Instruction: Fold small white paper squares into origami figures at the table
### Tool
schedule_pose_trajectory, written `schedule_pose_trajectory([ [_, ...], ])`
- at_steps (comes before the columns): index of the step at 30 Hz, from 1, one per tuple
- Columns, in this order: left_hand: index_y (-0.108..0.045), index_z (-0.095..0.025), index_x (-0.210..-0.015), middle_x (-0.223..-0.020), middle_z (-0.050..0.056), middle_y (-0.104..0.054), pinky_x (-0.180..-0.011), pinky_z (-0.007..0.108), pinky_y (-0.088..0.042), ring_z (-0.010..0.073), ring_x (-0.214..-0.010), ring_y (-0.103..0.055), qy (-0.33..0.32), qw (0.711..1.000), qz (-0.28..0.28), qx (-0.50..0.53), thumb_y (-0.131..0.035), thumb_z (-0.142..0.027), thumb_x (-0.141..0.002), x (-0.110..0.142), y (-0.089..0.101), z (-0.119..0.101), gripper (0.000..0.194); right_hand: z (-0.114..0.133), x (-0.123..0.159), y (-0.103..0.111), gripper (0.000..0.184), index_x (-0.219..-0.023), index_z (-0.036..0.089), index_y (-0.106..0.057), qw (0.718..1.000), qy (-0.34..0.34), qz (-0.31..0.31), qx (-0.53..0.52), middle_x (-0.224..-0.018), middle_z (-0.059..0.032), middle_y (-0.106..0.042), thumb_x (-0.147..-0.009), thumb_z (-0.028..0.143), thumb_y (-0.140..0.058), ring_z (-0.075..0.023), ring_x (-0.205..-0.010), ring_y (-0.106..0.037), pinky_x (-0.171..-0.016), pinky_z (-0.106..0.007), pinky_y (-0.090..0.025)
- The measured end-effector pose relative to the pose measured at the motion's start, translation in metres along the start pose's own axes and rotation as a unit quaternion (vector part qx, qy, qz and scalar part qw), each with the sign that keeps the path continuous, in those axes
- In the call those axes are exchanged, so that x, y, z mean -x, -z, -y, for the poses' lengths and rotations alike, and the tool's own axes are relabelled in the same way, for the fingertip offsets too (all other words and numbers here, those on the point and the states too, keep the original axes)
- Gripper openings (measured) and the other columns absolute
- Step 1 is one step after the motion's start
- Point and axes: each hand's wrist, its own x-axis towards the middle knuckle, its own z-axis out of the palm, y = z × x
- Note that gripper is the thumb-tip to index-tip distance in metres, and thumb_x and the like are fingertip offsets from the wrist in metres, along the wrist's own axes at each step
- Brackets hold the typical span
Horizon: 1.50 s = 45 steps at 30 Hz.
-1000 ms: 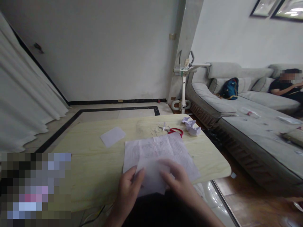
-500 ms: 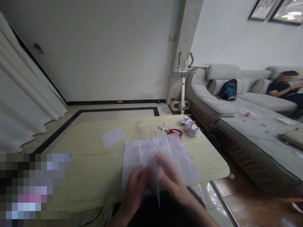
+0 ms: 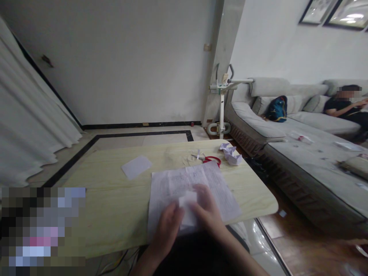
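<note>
Between my two hands is a small white piece of paper (image 3: pixel 189 209), blurred by motion and facing me. My left hand (image 3: pixel 169 220) grips its left edge with the fingers closed. On the opposite edge, my right hand (image 3: pixel 205 207) pinches it between thumb and fingers. Beneath them lies a large printed sheet (image 3: pixel 166 186) with fold creases, reaching the table's near edge. Red-handled scissors (image 3: pixel 212 160) lie just beyond this sheet, beside some thin pale strips (image 3: pixel 188 158). Folded paper pieces (image 3: pixel 232 155) sit at the far right corner.
A plain white paper (image 3: pixel 136 167) rests on the left of the pale wooden table (image 3: pixel 115 214). Beyond the table stand a white exercise machine (image 3: pixel 222 111) and a grey sofa (image 3: pixel 310 153). A person (image 3: pixel 346 107) sits there, near a blue backpack (image 3: pixel 278 109).
The paper in my hands was nearly edge-on and now turns its broad side toward me. My hands have shifted slightly with it. The items on the table stay in place.
</note>
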Motion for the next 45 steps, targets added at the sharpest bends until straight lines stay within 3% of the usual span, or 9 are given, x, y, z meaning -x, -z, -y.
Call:
schedule_pose_trajectory([
  [2,-0.068,-0.016,-0.1,-0.089,0.006,-0.075,-0.073,0.03,-0.054,0.0246,-0.083,-0.068,-0.025,0.999,0.035,-0.016,-0.055,-0.051,-0.087,-0.001,-0.001,-0.005,0.039,-0.001,-0.001,-0.002,0.042,-0.109,0.027,-0.053,1.0,0.013,-0.003,0.004,-0.09,-0.0002,-0.058,-0.073,0.034,-0.074,-0.0184,-0.078,-0.056,-0.067,-0.028,-0.045],
  [8,-0.068,-0.018,-0.088,-0.08,0.004,-0.073,-0.073,0.028,-0.052,0.0229,-0.081,-0.067,-0.03,0.998,-0.002,-0.048,-0.054,-0.043,-0.089,-0.004,-0.004,-0.008,0.029,0.005,0.0,0.002,0.037,-0.109,0.025,-0.058,0.999,0.01,0.009,0.051,-0.095,-0.0026,-0.061,-0.075,0.03,-0.071,-0.0217,-0.089,-0.058,-0.079,-0.033,-0.048],
  [13,-0.065,-0.019,-0.076,-0.068,0.001,-0.068,-0.062,0.026,-0.051,0.0204,-0.068,-0.063,-0.025,0.998,-0.037,-0.047,-0.055,-0.042,-0.086,-0.002,-0.003,-0.007,0.027,0.009,-0.002,0.007,0.024,-0.099,0.022,-0.066,0.997,-0.018,0.036,0.061,-0.089,-0.0036,-0.066,-0.082,0.04,-0.063,-0.0223,-0.088,-0.06,-0.08,-0.033,-0.048],
  [18,-0.066,-0.02,-0.077,-0.07,0.002,-0.069,-0.066,0.025,-0.052,0.0221,-0.073,-0.066,-0.034,0.994,-0.069,-0.081,-0.054,-0.044,-0.085,-0.001,-0.003,-0.014,0.028,0.013,-0.002,0.004,0.029,-0.073,0.018,-0.061,0.997,-0.051,0.031,0.054,-0.066,0.0009,-0.057,-0.082,0.046,-0.063,-0.0159,-0.065,-0.053,-0.06,-0.026,-0.044],
  [24,-0.057,-0.02,-0.072,-0.06,-0.003,-0.057,-0.052,0.022,-0.041,0.0161,-0.058,-0.055,-0.078,0.986,-0.066,-0.134,-0.054,-0.043,-0.087,-0.007,-0.003,-0.017,0.028,0.011,-0.001,0.002,0.032,-0.069,0.019,-0.057,0.995,-0.085,-0.024,0.045,-0.054,0.0046,-0.049,-0.077,0.049,-0.066,-0.0123,-0.048,-0.045,-0.045,-0.023,-0.037],
  [30,-0.045,-0.022,-0.061,-0.054,-0.007,-0.04,-0.048,0.02,-0.034,0.0116,-0.051,-0.042,-0.079,0.987,-0.055,-0.126,-0.054,-0.039,-0.088,-0.007,-0.002,-0.017,0.034,0.01,-0.003,0.003,0.027,-0.071,0.019,-0.061,0.994,-0.054,-0.032,0.089,-0.058,0.003,-0.052,-0.076,0.045,-0.068,-0.014,-0.056,-0.048,-0.05,-0.024,-0.04],
  [39,-0.049,-0.022,-0.061,-0.054,-0.006,-0.042,-0.048,0.02,-0.037,0.0125,-0.052,-0.044,-0.062,0.991,-0.069,-0.099,-0.058,-0.043,-0.082,-0.012,0.0,-0.009,0.032,0.012,-0.002,0.002,0.029,-0.065,0.017,-0.063,0.991,-0.051,0.001,0.124,-0.057,0.0022,-0.055,-0.079,0.042,-0.065,-0.0135,-0.055,-0.049,-0.052,-0.024,-0.04],
  [45,-0.051,-0.021,-0.061,-0.054,-0.006,-0.046,-0.047,0.02,-0.038,0.0122,-0.051,-0.047,-0.047,0.995,-0.064,-0.063,-0.06,-0.043,-0.081,-0.012,0.0,-0.015,0.031,0.013,-0.003,0.001,0.03,-0.064,0.018,-0.062,0.992,-0.042,0.01,0.123,-0.058,0.0021,-0.056,-0.078,0.044,-0.066,-0.0139,-0.056,-0.05,-0.054,-0.024,-0.042],
])
